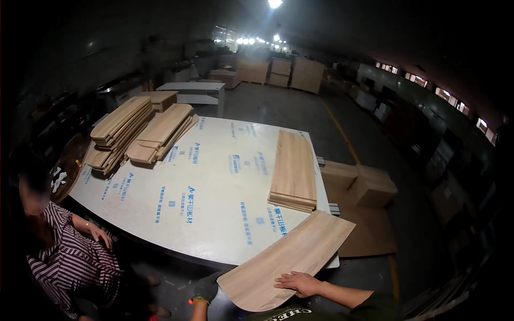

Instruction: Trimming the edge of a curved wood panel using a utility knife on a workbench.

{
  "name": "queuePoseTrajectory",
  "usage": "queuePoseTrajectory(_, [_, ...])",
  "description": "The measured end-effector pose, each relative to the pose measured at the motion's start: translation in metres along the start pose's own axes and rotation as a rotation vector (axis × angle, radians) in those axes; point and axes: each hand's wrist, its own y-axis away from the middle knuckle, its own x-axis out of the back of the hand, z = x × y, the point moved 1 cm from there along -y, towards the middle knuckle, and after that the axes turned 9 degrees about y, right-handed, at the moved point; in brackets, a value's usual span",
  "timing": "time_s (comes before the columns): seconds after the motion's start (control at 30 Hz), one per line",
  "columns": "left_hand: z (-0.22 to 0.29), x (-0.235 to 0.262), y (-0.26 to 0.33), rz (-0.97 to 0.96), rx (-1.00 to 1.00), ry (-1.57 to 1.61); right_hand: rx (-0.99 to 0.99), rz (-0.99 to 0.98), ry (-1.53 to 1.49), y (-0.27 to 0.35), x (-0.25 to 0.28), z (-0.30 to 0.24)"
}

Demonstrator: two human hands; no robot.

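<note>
Pale wood-grain panel (pixel 286 262) — long, one end rounded — lies under right hand (pixel 300 282), fingers spread flat on it.

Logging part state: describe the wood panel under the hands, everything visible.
The wood panel is a long, thin, light wood-grain board with one rounded end near the person and a squared far end. It lies slanted, its far end resting on the white table corner, the near end overhanging. The right hand lies flat on it; the left hand meets its near edge.
</note>
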Motion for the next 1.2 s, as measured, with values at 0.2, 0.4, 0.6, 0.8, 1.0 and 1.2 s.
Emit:
queuePoseTrajectory(0.2, [0.006,0.006,0.035,0.046,0.087,0.078,-0.007,-0.022,0.016,0.008,-0.001,-0.003])
queuePoseTrajectory(0.4, [0.018,-0.006,0.029,0.189,0.044,-0.023,-0.009,-0.014,0.015,0.002,0.001,-0.004])
queuePoseTrajectory(0.6, [0.045,0.01,0.037,-0.37,0.115,-0.059,-0.025,-0.005,0.005,0.007,-0.003,-0.003])
queuePoseTrajectory(0.8, [0.011,0.002,-0.003,0.008,0.108,-0.251,-0.016,0.004,0.009,0.005,-0.01,-0.005])
queuePoseTrajectory(1.0, [0.048,0.01,0.025,-0.09,0.196,-0.307,-0.041,0.008,-0.03,0.012,-0.009,-0.004])
queuePoseTrajectory(1.2, [0.054,0.021,0.035,-0.295,0.286,0.423,-0.03,0.018,-0.02,0.011,-0.011,-0.007])
